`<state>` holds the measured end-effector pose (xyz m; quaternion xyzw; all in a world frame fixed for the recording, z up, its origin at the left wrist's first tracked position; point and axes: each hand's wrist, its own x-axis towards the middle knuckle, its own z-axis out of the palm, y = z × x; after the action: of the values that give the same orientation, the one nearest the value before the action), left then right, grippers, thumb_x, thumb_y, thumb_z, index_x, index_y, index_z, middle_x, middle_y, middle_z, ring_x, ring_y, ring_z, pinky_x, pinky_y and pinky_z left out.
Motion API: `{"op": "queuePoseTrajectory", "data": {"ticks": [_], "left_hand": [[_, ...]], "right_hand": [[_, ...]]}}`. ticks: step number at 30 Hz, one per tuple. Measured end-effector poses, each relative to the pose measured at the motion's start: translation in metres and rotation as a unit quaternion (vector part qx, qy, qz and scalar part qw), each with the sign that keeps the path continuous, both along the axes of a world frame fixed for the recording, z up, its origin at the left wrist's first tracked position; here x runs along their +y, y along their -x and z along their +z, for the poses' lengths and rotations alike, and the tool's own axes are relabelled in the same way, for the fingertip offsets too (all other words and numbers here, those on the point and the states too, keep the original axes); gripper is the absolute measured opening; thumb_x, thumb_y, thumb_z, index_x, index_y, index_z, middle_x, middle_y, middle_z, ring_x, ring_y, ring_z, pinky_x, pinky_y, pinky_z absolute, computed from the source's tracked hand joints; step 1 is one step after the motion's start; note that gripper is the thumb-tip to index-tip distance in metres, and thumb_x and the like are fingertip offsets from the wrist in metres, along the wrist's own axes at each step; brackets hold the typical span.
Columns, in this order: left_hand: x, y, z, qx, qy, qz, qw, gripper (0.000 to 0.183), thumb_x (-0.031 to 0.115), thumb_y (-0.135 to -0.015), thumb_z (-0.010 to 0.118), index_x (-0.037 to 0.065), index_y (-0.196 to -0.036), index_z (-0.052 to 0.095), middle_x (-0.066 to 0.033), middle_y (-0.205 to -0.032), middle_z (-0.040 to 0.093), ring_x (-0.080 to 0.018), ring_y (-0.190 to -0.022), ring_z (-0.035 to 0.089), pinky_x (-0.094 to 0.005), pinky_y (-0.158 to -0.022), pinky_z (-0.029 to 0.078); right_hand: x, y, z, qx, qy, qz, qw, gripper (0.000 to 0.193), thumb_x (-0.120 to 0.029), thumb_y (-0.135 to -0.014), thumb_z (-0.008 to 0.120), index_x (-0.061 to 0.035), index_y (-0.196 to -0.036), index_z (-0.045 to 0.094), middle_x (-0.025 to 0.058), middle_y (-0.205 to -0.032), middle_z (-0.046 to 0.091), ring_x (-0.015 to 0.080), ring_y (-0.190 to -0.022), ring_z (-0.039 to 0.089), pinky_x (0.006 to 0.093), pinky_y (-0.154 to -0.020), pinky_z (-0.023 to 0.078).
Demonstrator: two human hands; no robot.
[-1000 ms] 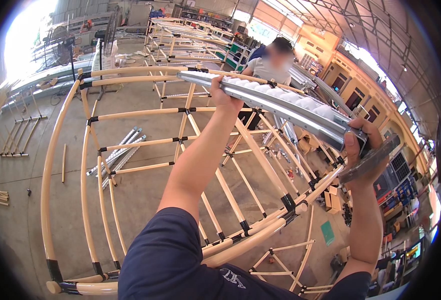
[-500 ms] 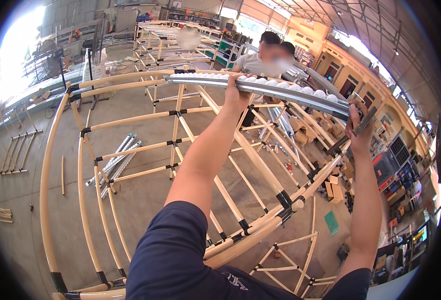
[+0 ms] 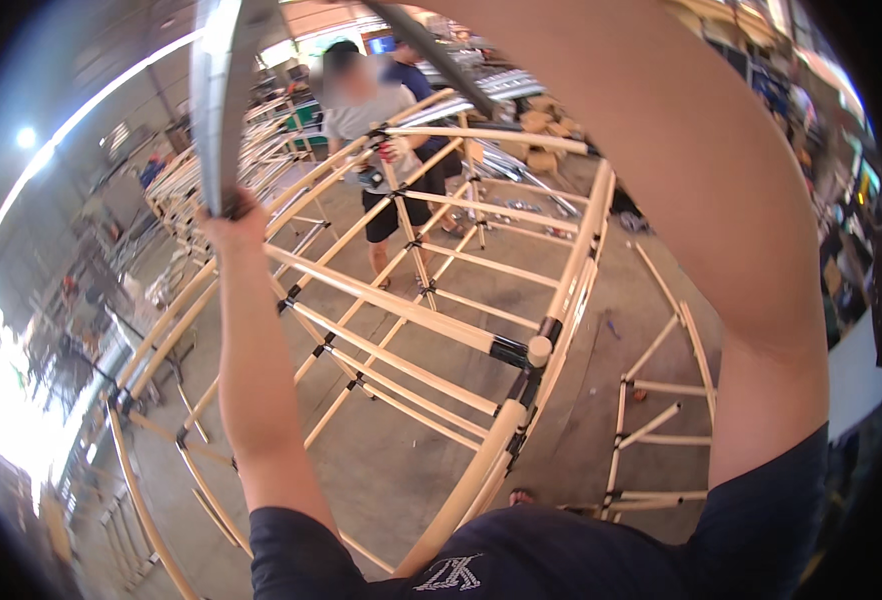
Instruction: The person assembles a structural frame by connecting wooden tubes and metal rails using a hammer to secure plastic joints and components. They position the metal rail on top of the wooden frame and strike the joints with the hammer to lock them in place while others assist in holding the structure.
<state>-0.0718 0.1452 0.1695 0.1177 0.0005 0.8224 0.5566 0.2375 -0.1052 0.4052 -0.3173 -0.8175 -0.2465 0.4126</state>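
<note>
My left hand (image 3: 233,215) is closed around the lower end of a silvery metal roller track (image 3: 219,110). The track stands steeply up and runs out of the top of the picture, blurred. My right forearm (image 3: 661,160) reaches up across the upper right, and its hand lies beyond the top edge. From that edge a dark bar-like tool (image 3: 436,62) slants down beside the forearm; what grips it is hidden. Below my arms stands a large frame of cream-coloured pipes (image 3: 391,300) with black joints (image 3: 509,350).
Beyond the frame stands a person in a grey shirt (image 3: 376,110), a gloved hand at a pipe joint and a dark tool near it. Someone in dark blue (image 3: 416,75) is behind. A smaller pipe frame (image 3: 661,385) stands at right; cardboard boxes (image 3: 546,125) lie at the back.
The roller track has swung from lying across the frame's far side to steeply upright at the left. My left hand moved left; my right hand rose out of the picture. The view has turned.
</note>
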Motion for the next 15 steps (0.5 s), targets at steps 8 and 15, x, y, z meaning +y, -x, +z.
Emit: {"op": "queuePoseTrajectory", "data": {"ticks": [8,15], "left_hand": [[-0.088,0.001,-0.030,0.051,0.058,0.038,0.996,0.035,0.035,-0.099,0.052,0.005,-0.104,0.068,-0.0094,-0.096,0.073,-0.0245,-0.087,0.072,-0.0377,-0.079,0.063],[-0.143,-0.041,-0.067,0.107,0.080,-0.022,0.991,0.024,0.020,-0.094,0.060,0.002,-0.106,0.068,-0.0078,-0.098,0.076,-0.0237,-0.087,0.075,-0.0388,-0.081,0.063]], "right_hand": [[0.004,-0.035,-0.055,-0.002,-0.051,0.004,0.999,0.031,-0.036,-0.096,0.061,-0.0089,-0.106,0.073,0.0091,-0.076,0.070,0.0240,-0.068,0.066,0.0353,-0.063,0.053],[0.000,-0.149,-0.193,0.268,0.225,0.272,0.897,0.037,-0.029,-0.087,0.083,-0.0103,-0.116,0.069,0.0004,-0.063,0.051,0.0136,-0.062,0.052,0.0350,-0.061,0.041]]}}
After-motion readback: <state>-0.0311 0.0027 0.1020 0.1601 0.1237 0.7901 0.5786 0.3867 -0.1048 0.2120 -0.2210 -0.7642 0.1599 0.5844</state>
